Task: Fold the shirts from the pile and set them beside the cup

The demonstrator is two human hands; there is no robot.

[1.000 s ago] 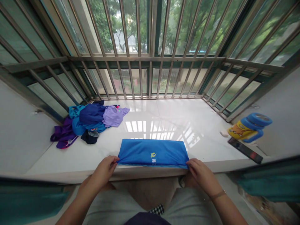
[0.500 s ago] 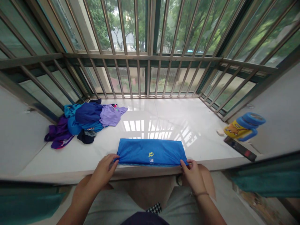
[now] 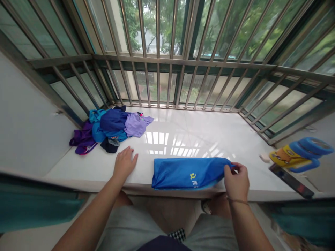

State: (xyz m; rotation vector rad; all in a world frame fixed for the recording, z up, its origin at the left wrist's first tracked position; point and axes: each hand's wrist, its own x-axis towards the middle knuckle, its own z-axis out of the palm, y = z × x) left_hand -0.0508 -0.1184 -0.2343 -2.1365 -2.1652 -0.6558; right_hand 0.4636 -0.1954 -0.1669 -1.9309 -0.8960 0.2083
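A folded blue cloth garment (image 3: pixel 178 172) with a small yellow and white print lies along the front of the white sill (image 3: pixel 209 136). My right hand (image 3: pixel 237 177) pinches its right end, lifting that corner slightly so the fabric bunches. Away from the cloth, to its left, my left hand (image 3: pixel 125 162) rests on the sill with fingers stretched out and nothing in them. Just beyond that hand is a pile of clothes (image 3: pixel 113 122) in blue, purple, lilac and black.
At the right stand a yellow and blue bottle (image 3: pixel 295 155), a dark flat box (image 3: pixel 290 181) and a small pale block (image 3: pixel 265 158). Metal bars (image 3: pixel 171 62) close off the window behind the sill. Green curtains (image 3: pixel 34 202) hang at both sides below.
My left hand has let go of the cloth's left end and moved away toward the clothes pile. My right hand has raised the right corner. The camera view has shifted left.
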